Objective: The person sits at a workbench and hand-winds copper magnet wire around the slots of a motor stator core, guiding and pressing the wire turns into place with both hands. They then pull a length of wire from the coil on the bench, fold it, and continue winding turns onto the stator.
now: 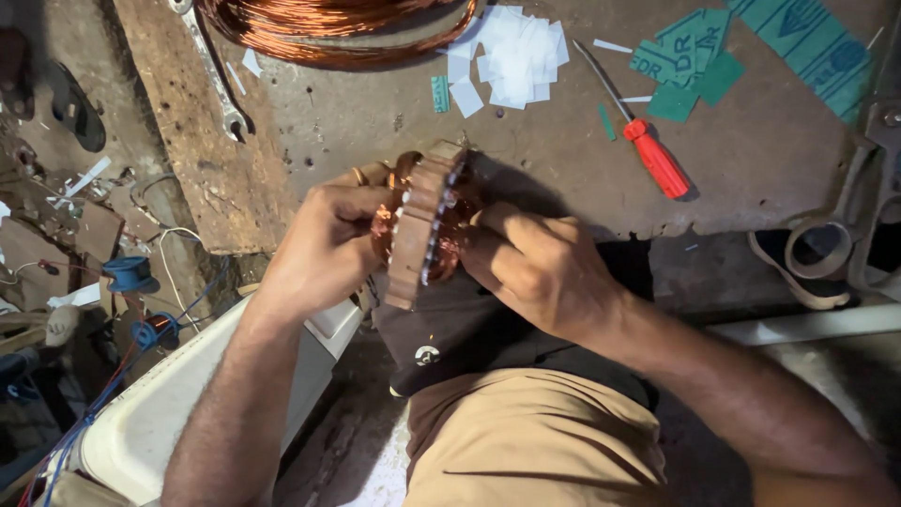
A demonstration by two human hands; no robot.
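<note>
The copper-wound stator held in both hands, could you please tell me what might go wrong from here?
1. The round copper-wound stator is propped only on the lap, gripped by the left hand and right hand; it might slip.
2. Fingers press on the thin copper windings, which might get nicked or bent.

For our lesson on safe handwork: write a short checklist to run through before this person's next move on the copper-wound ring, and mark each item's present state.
1. Both hands on the wound ring: left hand and right hand grip its sides: ok.
2. Ring supported from below: cannot tell.
3. Red-handled screwdriver lies apart from the hands: ok.
4. Copper wire coil lies apart from the ring: ok.
5. Spanner lies flat on the bench: ok.
6. Winding intact: cannot tell.
</note>
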